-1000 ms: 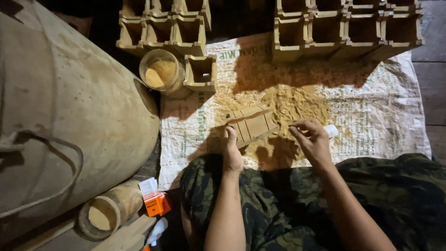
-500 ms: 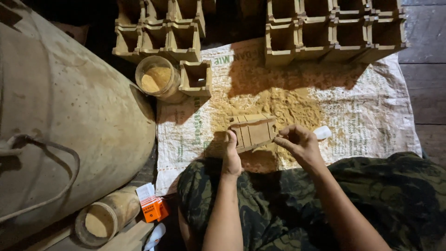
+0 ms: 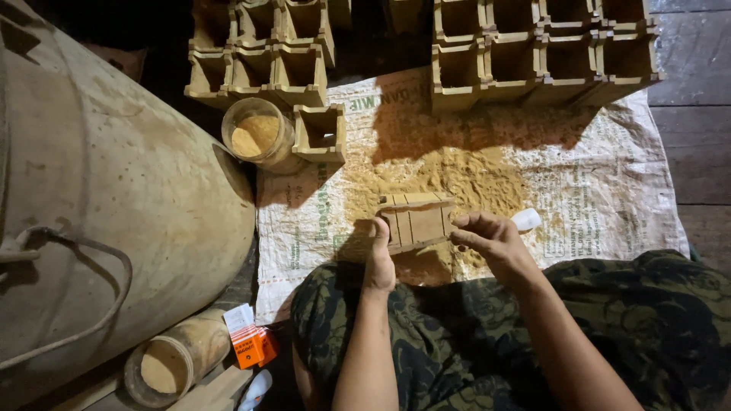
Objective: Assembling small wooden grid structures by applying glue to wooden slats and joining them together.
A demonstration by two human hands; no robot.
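Observation:
A small wooden box [image 3: 417, 221], built of flat slats, rests on a white woven sack [image 3: 594, 183] strewn with sawdust. My left hand [image 3: 378, 259] presses against the box's left end and holds it steady. My right hand [image 3: 489, 242] is at the box's right end, fingers pinched against its edge. A small white bottle [image 3: 526, 219] lies just beyond my right hand. My legs in camouflage trousers [image 3: 472, 335] fill the bottom of the view.
Rows of finished open wooden boxes [image 3: 533, 53] stand at the back, with another group [image 3: 266, 61] at the back left. A jar of sawdust [image 3: 257, 137] stands beside them. A large drum [image 3: 106, 198] fills the left. A second jar [image 3: 171, 365] and an orange pack [image 3: 251, 346] lie at bottom left.
My right hand has moved in from the right and closed against the box's right end. The left hand stays on the box's left end.

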